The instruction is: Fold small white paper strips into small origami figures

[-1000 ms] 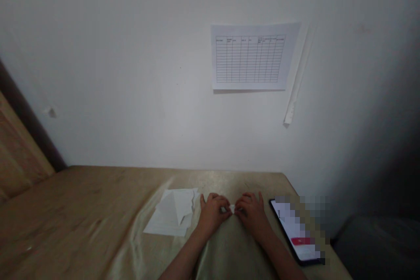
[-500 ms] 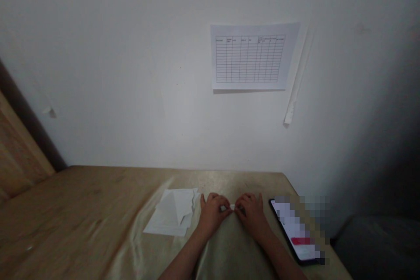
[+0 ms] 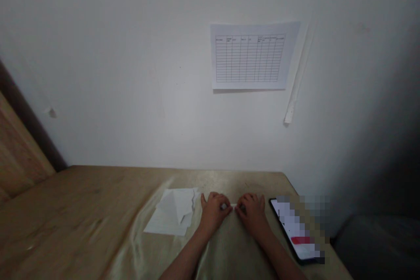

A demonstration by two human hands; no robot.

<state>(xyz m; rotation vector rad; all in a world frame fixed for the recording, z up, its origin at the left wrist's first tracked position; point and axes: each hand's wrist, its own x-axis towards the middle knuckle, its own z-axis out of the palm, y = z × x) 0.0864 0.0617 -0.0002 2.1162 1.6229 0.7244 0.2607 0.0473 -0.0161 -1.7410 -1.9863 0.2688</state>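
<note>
Between my two hands is a small piece of white paper (image 3: 233, 205), most of it hidden by my fingers. My left hand (image 3: 215, 211) pinches its left end, with thumb and fingertips closed. The right end is pinched by my right hand (image 3: 252, 211), fingers curled in the same way. Both hands rest low over the cloth-covered table (image 3: 170, 258). Left of my left hand lies a loose pile of white paper sheets (image 3: 170, 212), some with torn or uneven edges.
A phone (image 3: 295, 236) with its screen lit lies right of my right hand, near the table's right edge. A printed table sheet (image 3: 249, 59) hangs on the white wall behind. Something wooden (image 3: 19, 153) stands at far left; a dark shape (image 3: 380, 245) is at lower right.
My fingertips have shifted slightly on the small paper, and it now shows as a thinner strip between them. The pile and the phone have not moved.
</note>
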